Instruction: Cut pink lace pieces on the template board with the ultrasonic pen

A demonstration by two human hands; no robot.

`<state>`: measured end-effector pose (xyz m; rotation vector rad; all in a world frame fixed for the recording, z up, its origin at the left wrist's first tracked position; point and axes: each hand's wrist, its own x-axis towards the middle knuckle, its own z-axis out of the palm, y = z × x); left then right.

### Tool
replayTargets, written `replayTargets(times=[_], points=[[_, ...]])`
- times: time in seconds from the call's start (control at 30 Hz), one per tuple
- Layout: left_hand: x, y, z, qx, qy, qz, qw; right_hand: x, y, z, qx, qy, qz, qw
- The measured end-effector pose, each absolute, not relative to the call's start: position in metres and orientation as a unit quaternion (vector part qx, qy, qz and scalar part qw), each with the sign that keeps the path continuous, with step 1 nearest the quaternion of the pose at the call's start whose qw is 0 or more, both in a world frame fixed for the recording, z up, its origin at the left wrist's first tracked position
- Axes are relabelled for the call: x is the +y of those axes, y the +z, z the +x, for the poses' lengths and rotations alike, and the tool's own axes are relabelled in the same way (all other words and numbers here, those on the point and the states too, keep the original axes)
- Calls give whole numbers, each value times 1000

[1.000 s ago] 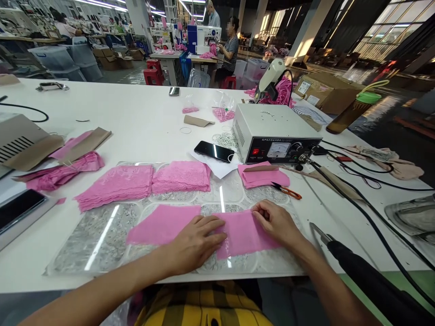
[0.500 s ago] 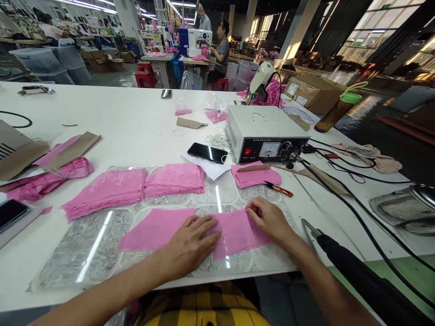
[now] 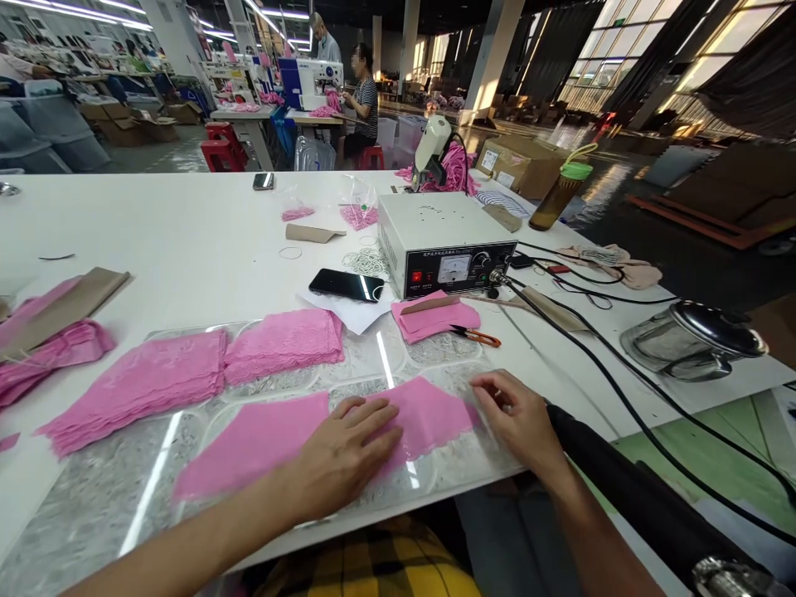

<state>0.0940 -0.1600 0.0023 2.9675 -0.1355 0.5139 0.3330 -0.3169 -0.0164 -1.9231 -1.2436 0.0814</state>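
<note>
My left hand [image 3: 351,456] lies flat, fingers spread, over the inner edges of two pink fabric pieces. The left piece [image 3: 249,448] has a slanted outer edge, and the right piece [image 3: 426,419] narrows toward my right hand. Just past that narrow end, my right hand [image 3: 513,419] hovers low with curled fingers, thumb and forefinger slightly apart and no cloth between them. A black-handled tool [image 3: 622,481] on a cable runs behind my right wrist; its metal tip is hidden. Under the fabric is a clear-covered, grey-patterned mat [image 3: 118,473].
Two stacks of pink lace pieces [image 3: 167,365] lie behind the left piece. Orange-handled thread snips [image 3: 476,335] touch a small pink pile [image 3: 429,319]. Behind are a phone [image 3: 347,284] and a metered control box [image 3: 448,240]. Black cables [image 3: 597,373] cross the right side, near a lidded pitcher [image 3: 690,340].
My right hand has let go of the right piece's edge and moved right, toward the tool. That edge now lies flatter and slanted. My left hand stays on the fabric; the view has turned right.
</note>
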Motion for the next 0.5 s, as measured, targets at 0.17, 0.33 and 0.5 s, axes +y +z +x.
replayTargets(times=[0.17,0.33,0.5], points=[[-159,0,137,-140,131,978,82,-354,-30,321,-528,-67,-729,431],[-153,-10,160,-175,73,976,102,-363,-43,319,-563,-135,-708,405],[-149,-14,161,-176,36,976,125,-366,-50,314,-538,-151,-715,420]])
